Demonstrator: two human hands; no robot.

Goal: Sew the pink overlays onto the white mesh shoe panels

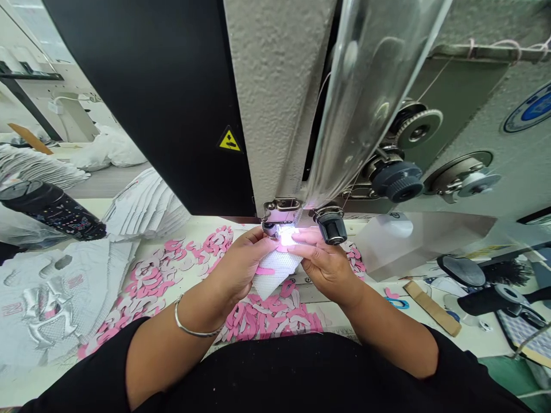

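Observation:
Under the lit needle area of a sewing machine [279, 86] lies a white mesh fabric piece [278, 272] with a pink strip [266, 271] on it. My left hand [245, 255] grips the fabric's left side, thumb on top near the presser foot. On the right side, my right hand [329, 264] holds the same piece between thumb and fingers, fingertips close to the bright spot. Glare hides the needle and the stitching. Many small pink cut pieces [267, 318] lie on the table just below the fabric.
More pink pieces [150, 275] spread to the left, beside stacked white mesh panels [55, 298] with silver patches. A dark patterned bottle [55, 209] lies tilted at far left. Blue snips [398, 303], a brown strip [433, 308] and a black brush [505, 274] lie at right.

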